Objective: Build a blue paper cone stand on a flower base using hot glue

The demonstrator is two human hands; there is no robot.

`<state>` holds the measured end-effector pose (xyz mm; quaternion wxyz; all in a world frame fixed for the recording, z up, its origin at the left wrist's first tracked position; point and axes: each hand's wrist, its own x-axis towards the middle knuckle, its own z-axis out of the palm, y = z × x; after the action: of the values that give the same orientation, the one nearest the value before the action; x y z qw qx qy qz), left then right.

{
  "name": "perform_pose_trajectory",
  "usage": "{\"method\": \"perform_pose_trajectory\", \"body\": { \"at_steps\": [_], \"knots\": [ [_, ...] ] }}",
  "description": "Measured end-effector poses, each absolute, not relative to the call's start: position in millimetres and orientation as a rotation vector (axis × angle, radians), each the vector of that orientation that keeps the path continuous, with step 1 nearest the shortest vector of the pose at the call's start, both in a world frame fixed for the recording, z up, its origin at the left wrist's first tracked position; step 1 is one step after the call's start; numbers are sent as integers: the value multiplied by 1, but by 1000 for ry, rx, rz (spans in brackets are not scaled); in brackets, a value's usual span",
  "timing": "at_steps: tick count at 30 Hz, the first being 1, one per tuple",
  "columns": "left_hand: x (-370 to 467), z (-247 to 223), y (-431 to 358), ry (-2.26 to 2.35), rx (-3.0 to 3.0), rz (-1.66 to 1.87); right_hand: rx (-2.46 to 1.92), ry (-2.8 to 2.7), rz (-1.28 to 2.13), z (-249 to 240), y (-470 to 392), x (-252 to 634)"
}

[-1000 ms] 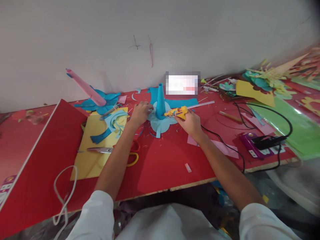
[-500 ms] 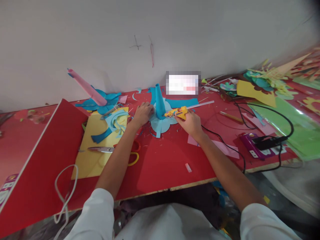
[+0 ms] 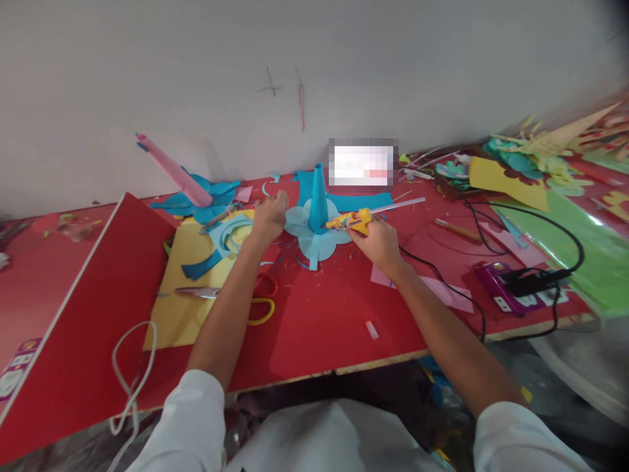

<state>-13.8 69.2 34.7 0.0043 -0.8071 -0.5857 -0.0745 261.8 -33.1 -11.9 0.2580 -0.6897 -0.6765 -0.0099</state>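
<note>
The blue paper cone [image 3: 318, 200] stands upright on its pale blue petal base [image 3: 314, 241] at the far middle of the red bench [image 3: 319, 314], between the two hands. The right hand [image 3: 377, 237] is clenched round a yellow glue gun [image 3: 351, 221], whose long axis lies left-right with the nozzle touching the cone's foot (the nearer hand). The left hand [image 3: 268, 216], fingers curled, rests at the base's left edge; whether it pinches paper is unclear.

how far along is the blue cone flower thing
Done: the blue cone stands upright on the light blue petal base. In hand: the right hand points the yellow glue gun at the cone's foot; the left hand is at the base's edge. Left: cannot tell.
</note>
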Motion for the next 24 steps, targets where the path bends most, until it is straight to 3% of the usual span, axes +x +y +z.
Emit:
{"method": "perform_pose_trajectory", "body": {
  "at_steps": [5, 15, 18, 24],
  "knots": [
    [-39, 46, 73, -2000, -2323, -247, -1882, -1841, -16, -11, -33, 262],
    [-35, 36, 74, -2018, -2504, -202, -1883, -1857, -14, -11, -33, 264],
    [-32, 39, 78, -1989, -2497, -498, -1936, -1825, -3, -9, -33, 265],
    [-16, 60, 85, -1527, -2797, -1503, -1840, -1757, 204, 1, -33, 273]
  ]
}}
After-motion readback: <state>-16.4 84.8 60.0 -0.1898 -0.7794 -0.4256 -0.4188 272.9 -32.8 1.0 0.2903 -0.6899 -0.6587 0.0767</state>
